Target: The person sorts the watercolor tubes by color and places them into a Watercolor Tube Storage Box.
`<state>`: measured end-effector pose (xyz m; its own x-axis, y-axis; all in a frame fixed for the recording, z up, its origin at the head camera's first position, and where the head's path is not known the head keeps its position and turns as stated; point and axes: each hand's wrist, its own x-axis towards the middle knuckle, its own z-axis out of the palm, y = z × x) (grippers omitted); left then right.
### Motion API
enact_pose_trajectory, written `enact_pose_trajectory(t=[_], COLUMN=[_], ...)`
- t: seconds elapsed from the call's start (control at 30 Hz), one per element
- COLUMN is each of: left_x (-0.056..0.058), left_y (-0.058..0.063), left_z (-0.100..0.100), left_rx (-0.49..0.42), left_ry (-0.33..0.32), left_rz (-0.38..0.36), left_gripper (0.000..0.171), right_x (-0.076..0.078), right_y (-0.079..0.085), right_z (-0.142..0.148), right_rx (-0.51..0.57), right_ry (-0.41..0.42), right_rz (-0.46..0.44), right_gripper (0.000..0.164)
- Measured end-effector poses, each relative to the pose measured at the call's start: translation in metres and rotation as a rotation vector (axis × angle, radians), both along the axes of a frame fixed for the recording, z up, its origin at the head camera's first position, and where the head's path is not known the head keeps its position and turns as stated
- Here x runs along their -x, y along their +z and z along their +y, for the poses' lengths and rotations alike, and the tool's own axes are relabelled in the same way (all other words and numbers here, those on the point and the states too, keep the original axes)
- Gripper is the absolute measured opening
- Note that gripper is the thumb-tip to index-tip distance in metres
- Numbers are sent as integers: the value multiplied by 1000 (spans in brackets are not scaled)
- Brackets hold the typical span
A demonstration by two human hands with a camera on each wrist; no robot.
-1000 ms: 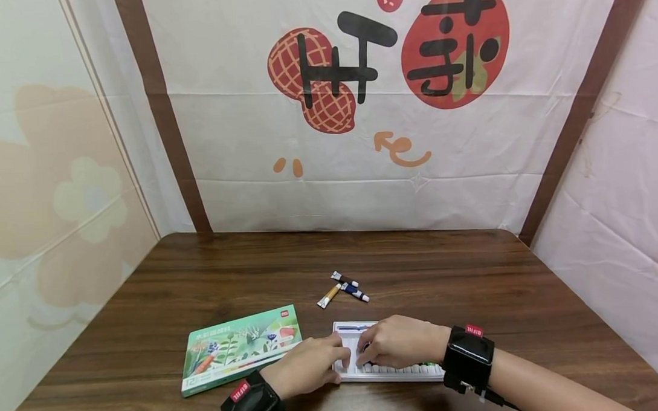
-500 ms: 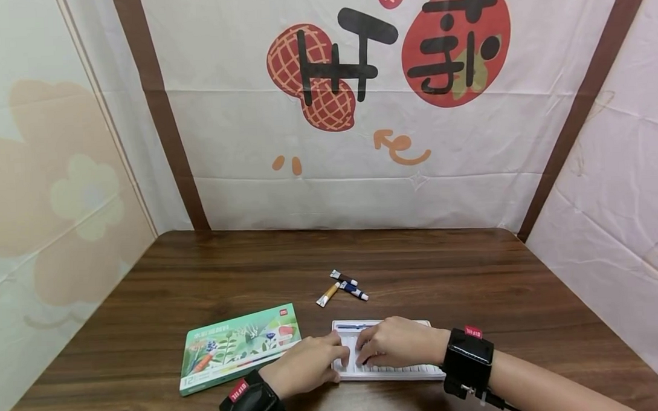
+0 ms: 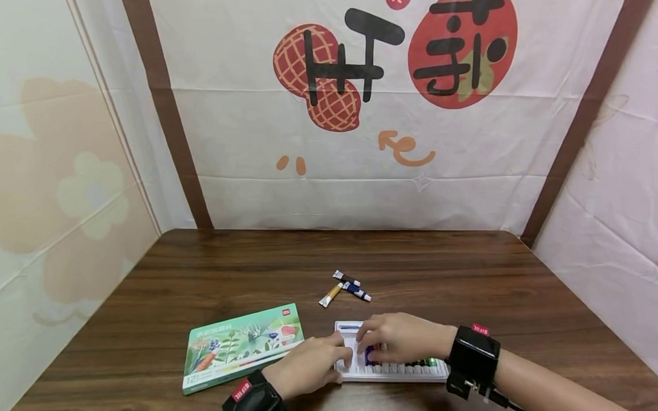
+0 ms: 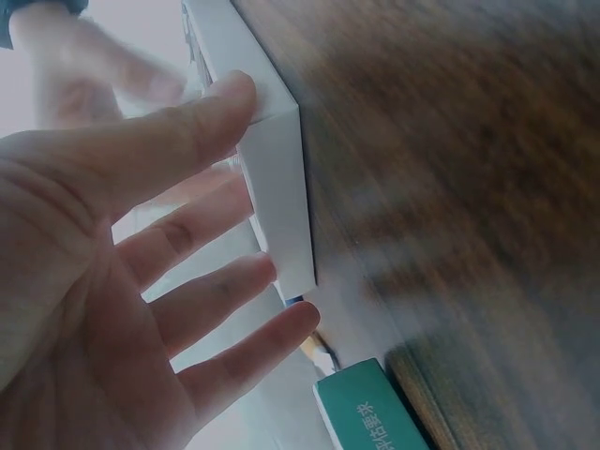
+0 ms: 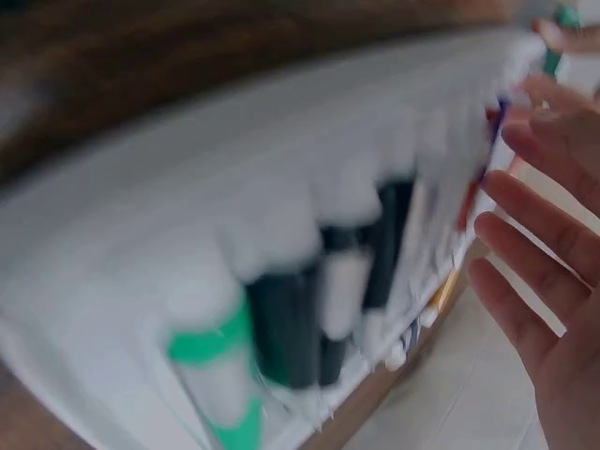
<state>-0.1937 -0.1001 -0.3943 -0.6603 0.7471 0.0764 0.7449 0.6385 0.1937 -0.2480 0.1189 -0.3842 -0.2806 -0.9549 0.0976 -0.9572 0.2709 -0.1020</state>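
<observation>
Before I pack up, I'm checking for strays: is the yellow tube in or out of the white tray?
Out: the yellow tube lies on the table, beyond the white tray.

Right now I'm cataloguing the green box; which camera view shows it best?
The head view: the green box shows most of its printed top. The left wrist view catches only one corner; the right wrist view has at most a blurred green sliver, possibly it.

Boxy black wristbands (image 3: 473, 359); red tags (image 3: 241, 390), pale lettering (image 3: 480, 329); thin dark cable (image 3: 501, 399) from right one.
</observation>
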Motion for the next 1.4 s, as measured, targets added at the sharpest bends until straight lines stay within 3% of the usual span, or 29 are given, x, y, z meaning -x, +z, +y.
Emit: enact_pose_trajectory(t=[0.1, 0.4, 0.6, 0.73, 0.97, 1.17, 1.4], left_x=[0, 0, 0, 0, -2, -3, -1], left_y=[1, -1, -3, -3, -3, -4, -3], left_z=[-2, -1, 4, 4, 1, 2, 1], left_rx=[1, -28, -16, -8, -8, -10, -16], left_ry=[3, -37, -31, -20, -6, -3, -3], left_rz=[0, -6, 2, 16, -3, 3, -11], left_gripper=[15, 15, 15, 15, 15, 15, 15], right_x=[18, 81, 98, 103, 92, 59, 19], right_y=[4, 5, -12, -16, -11, -1, 7], right_z=[-3, -20, -18, -15, -6, 2, 4], right_rx=[32, -114, -182, -132, -90, -34, -14], right_ry=[-57, -205, -247, -218, -149, -41, 39], right_rz=[13, 283, 305, 313, 326, 319, 165], right_gripper=[15, 22, 25, 14, 12, 15, 15])
